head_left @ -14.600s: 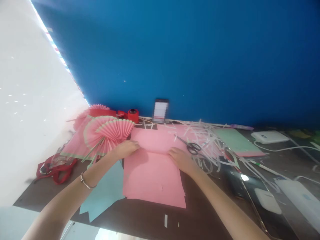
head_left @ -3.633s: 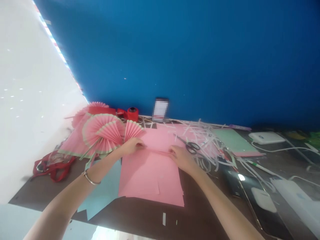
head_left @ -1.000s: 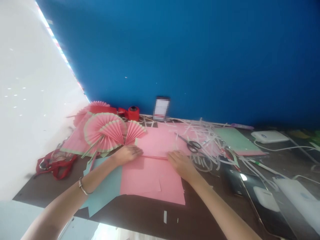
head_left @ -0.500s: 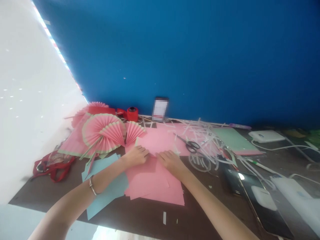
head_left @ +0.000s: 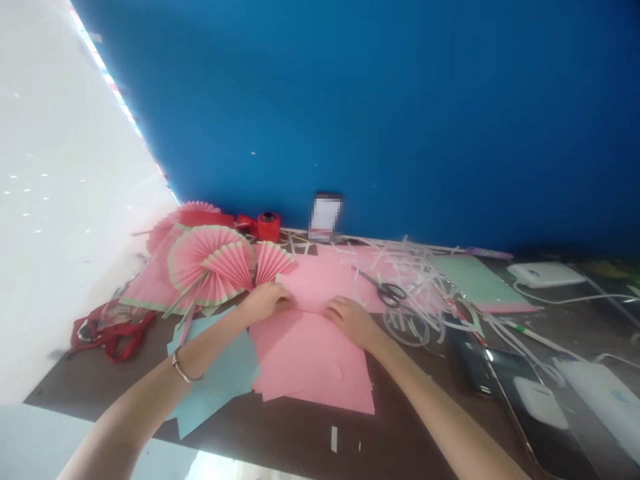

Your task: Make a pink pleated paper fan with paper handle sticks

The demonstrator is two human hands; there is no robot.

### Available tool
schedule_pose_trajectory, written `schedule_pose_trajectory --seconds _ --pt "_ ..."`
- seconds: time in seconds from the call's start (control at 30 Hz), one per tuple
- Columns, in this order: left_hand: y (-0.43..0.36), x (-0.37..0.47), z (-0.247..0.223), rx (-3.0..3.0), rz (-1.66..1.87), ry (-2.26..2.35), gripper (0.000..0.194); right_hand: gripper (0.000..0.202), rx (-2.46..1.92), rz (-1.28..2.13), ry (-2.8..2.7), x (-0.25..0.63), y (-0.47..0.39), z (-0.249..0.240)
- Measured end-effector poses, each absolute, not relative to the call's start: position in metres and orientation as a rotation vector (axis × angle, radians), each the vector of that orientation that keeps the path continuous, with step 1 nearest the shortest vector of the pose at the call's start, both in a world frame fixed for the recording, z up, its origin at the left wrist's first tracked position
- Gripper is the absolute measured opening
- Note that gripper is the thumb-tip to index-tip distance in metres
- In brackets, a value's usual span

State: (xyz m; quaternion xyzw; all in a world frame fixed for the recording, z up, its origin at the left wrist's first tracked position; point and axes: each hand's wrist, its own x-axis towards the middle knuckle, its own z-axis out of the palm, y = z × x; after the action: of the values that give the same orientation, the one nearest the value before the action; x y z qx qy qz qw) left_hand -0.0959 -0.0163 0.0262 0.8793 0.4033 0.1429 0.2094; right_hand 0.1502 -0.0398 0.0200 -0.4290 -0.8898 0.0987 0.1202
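A pink paper sheet [head_left: 320, 283] lies across the middle of the table, on top of a loose stack of pink paper [head_left: 315, 373]. My left hand [head_left: 265, 303] grips its near edge at the left, fingers curled together. At the right of that same edge, my right hand [head_left: 353, 322] has its fingers bent over the paper, thumb hidden. A crease or folded edge runs between the two hands. Beside my left hand stand pleated pink paper fans [head_left: 213, 257] with green rims. Blue paper [head_left: 215, 373] lies beneath my left forearm.
Black scissors [head_left: 390, 292] and tangled white paper strips [head_left: 425, 287] lie to the right. Further right are a green sheet [head_left: 480, 283], a phone [head_left: 530, 407] and white devices with cables. Red tape [head_left: 269, 228] stands at the back before a blue wall [head_left: 375, 120]. A red strap [head_left: 123, 343] lies left.
My hands have slid apart along the near edge of the pink sheet, the left one leftward and the right one rightward. The whole view has shifted slightly.
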Motion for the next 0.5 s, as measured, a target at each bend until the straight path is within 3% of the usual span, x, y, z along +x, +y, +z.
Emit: schedule_pose_trajectory --seconds 0.1,0.5 --pt "-0.0131 -0.1015 0.0238 2.293 0.481 1.166 0.027 0.027 -1.440 0.365 -2.529 0.1537 -0.0368 0.0220" --pt "-0.0148 -0.0998 0.0238 1.987 0.621 1.364 0.029 0.044 -1.693 0.066 -2.484 0.1567 -0.0345 0.0201"
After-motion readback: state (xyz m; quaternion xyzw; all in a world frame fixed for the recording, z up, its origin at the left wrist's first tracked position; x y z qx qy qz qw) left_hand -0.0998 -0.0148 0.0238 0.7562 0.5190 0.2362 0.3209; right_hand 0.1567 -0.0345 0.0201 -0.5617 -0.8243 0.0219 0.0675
